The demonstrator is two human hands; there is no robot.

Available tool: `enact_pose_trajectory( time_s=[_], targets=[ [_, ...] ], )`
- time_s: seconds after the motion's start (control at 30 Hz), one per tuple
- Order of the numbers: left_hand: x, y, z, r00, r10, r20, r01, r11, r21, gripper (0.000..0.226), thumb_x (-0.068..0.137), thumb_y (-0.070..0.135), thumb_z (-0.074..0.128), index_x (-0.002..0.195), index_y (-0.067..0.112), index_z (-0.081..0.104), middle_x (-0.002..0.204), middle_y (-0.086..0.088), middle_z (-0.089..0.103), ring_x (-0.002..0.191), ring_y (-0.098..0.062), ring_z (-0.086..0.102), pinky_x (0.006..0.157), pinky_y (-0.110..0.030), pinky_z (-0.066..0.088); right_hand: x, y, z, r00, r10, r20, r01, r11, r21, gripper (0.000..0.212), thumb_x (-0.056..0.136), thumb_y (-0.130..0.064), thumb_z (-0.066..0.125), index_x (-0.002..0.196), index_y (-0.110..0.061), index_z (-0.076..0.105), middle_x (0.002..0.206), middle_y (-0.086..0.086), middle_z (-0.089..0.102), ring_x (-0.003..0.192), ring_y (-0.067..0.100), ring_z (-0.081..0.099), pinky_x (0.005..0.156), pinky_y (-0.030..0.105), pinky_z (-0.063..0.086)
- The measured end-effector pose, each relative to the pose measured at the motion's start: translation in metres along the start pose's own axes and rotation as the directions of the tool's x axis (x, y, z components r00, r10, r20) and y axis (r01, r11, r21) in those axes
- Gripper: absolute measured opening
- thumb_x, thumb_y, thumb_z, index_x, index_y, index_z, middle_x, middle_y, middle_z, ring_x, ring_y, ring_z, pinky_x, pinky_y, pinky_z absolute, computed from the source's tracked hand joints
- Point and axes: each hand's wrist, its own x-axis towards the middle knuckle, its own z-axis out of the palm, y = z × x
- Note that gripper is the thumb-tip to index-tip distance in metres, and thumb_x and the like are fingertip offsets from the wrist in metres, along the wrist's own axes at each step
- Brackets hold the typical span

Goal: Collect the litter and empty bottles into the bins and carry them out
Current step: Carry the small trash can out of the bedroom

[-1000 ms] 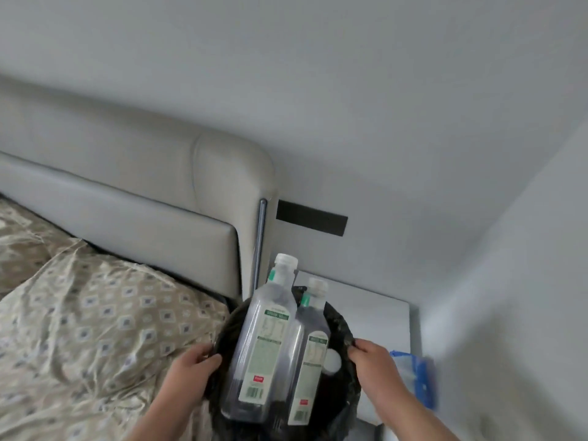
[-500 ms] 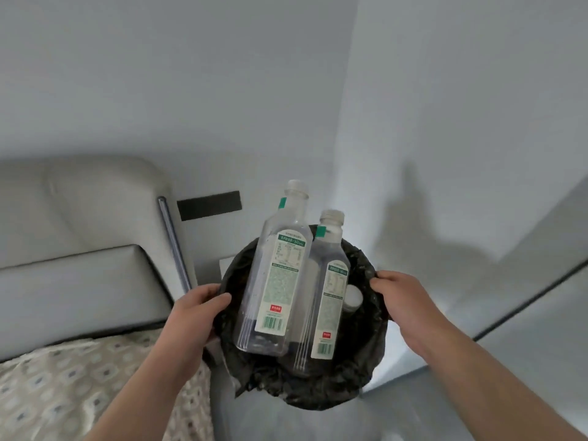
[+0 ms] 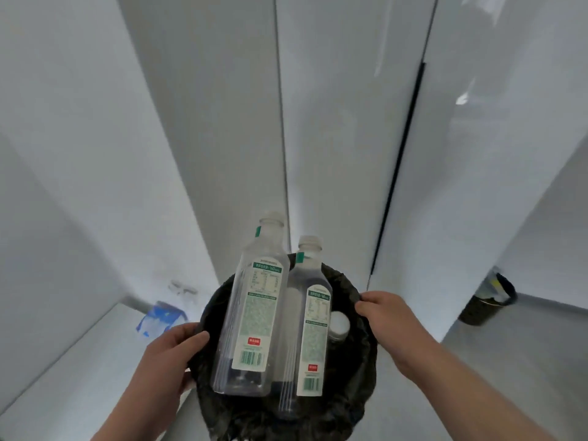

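I carry a round bin lined with a black bag (image 3: 356,370) in front of me. My left hand (image 3: 170,354) grips its left rim and my right hand (image 3: 386,316) grips its right rim. Two tall clear empty bottles stand out of the bin: a larger bottle (image 3: 254,313) on the left and a slimmer bottle (image 3: 313,326) beside it, both with white and green labels. A white cap of a third, smaller bottle (image 3: 339,323) shows lower inside the bin.
White glossy wardrobe doors (image 3: 350,122) rise straight ahead. A second small bin with a dark bag (image 3: 490,300) stands on the floor at the right. A blue and white packet (image 3: 160,319) lies on a white surface at the left.
The view has swung right: the bed and headboard have left the frame, and the wardrobe doors and the second bin have come in. Both hands keep their hold on the bin.
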Motion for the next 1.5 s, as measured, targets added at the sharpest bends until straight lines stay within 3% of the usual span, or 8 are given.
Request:
enact_pose_trajectory(
  time_s=[0.17, 0.27, 0.4, 0.6, 1.0, 1.23, 1.33, 1.5],
  targets=[
    [-0.027, 0.008, 0.149, 0.982, 0.04, 0.183, -0.053, 0.996, 0.069, 0.014, 0.089, 0.005, 0.055, 0.095, 0.003, 0.068, 0.09, -0.03, 0.065, 0.078, -0.028, 0.056, 0.063, -0.032, 0.044, -0.055, 0.063, -0.146, 0.976, 0.096, -0.194, -0.073, 0.99, 0.121, 0.023, 0.078, -0.016, 0.05, 0.081, 0.004, 0.06, 0.067, 0.009, 0.056, 0.064, 0.017, 0.049, 0.063, 0.033, 0.035],
    [-0.05, 0.008, 0.24, 0.951, 0.048, 0.304, -0.081, 0.992, 0.095, 0.014, 0.089, 0.006, 0.055, 0.093, 0.003, 0.068, 0.083, -0.021, 0.068, 0.074, -0.028, 0.058, 0.063, -0.033, 0.043, -0.091, 0.099, -0.225, 0.942, 0.135, -0.306, -0.091, 0.984, 0.156, 0.03, 0.072, -0.022, 0.049, 0.085, 0.004, 0.059, 0.069, 0.007, 0.057, 0.065, 0.017, 0.05, 0.064, 0.033, 0.035],
    [-0.082, 0.009, 0.348, 0.884, 0.017, 0.467, -0.087, 0.988, 0.129, 0.014, 0.09, 0.008, 0.055, 0.093, 0.006, 0.069, 0.088, -0.019, 0.072, 0.08, -0.031, 0.062, 0.072, -0.04, 0.047, -0.136, 0.135, -0.318, 0.861, 0.201, -0.468, -0.104, 0.969, 0.226, 0.021, 0.082, -0.013, 0.052, 0.087, 0.003, 0.064, 0.069, 0.009, 0.063, 0.064, 0.016, 0.054, 0.062, 0.031, 0.039],
    [-0.109, 0.011, 0.484, 0.772, -0.034, 0.635, -0.102, 0.979, 0.177, 0.012, 0.09, 0.006, 0.055, 0.091, 0.002, 0.066, 0.081, -0.017, 0.063, 0.076, -0.027, 0.053, 0.064, -0.034, 0.043, -0.173, 0.175, -0.422, 0.756, 0.294, -0.585, -0.12, 0.941, 0.317, 0.02, 0.087, -0.011, 0.052, 0.084, -0.003, 0.069, 0.087, 0.019, 0.071, 0.067, 0.018, 0.059, 0.064, 0.032, 0.041],
    [-0.053, 0.029, 0.745, 0.648, -0.117, 0.753, -0.093, 0.969, 0.23, 0.011, 0.089, 0.005, 0.057, 0.089, 0.004, 0.068, 0.072, -0.01, 0.066, 0.066, -0.022, 0.055, 0.058, -0.029, 0.041, -0.075, 0.23, -0.606, 0.556, 0.488, -0.673, -0.167, 0.859, 0.484, 0.019, 0.085, -0.006, 0.052, 0.083, 0.002, 0.068, 0.088, 0.023, 0.071, 0.069, 0.022, 0.062, 0.067, 0.032, 0.043],
    [-0.032, 0.058, 0.889, 0.595, -0.109, 0.796, -0.117, 0.968, 0.22, 0.013, 0.089, 0.002, 0.056, 0.085, 0.006, 0.067, 0.07, -0.007, 0.07, 0.053, -0.012, 0.063, 0.057, -0.028, 0.045, -0.024, 0.232, -0.717, 0.499, 0.507, -0.702, -0.112, 0.842, 0.528, 0.021, 0.087, -0.003, 0.05, 0.084, 0.003, 0.07, 0.088, 0.023, 0.071, 0.067, 0.022, 0.061, 0.063, 0.03, 0.044],
    [-0.027, 0.06, 0.947, 0.575, -0.125, 0.809, -0.103, 0.969, 0.223, 0.015, 0.089, 0.004, 0.056, 0.084, 0.007, 0.07, 0.075, -0.011, 0.07, 0.065, -0.021, 0.063, 0.063, -0.028, 0.047, -0.002, 0.246, -0.768, 0.488, 0.518, -0.702, -0.089, 0.83, 0.551, 0.02, 0.085, -0.006, 0.051, 0.088, 0.0, 0.07, 0.09, 0.023, 0.071, 0.074, 0.027, 0.067, 0.069, 0.033, 0.046],
    [-0.01, 0.05, 1.045, 0.629, -0.164, 0.76, -0.073, 0.961, 0.267, 0.009, 0.088, 0.007, 0.058, 0.086, 0.007, 0.067, 0.069, -0.009, 0.067, 0.065, -0.022, 0.056, 0.059, -0.027, 0.038, 0.046, 0.274, -0.863, 0.504, 0.494, -0.709, -0.124, 0.853, 0.507, 0.021, 0.088, -0.004, 0.051, 0.081, -0.001, 0.07, 0.076, 0.016, 0.072, 0.063, 0.02, 0.059, 0.059, 0.028, 0.041]
  ],
)
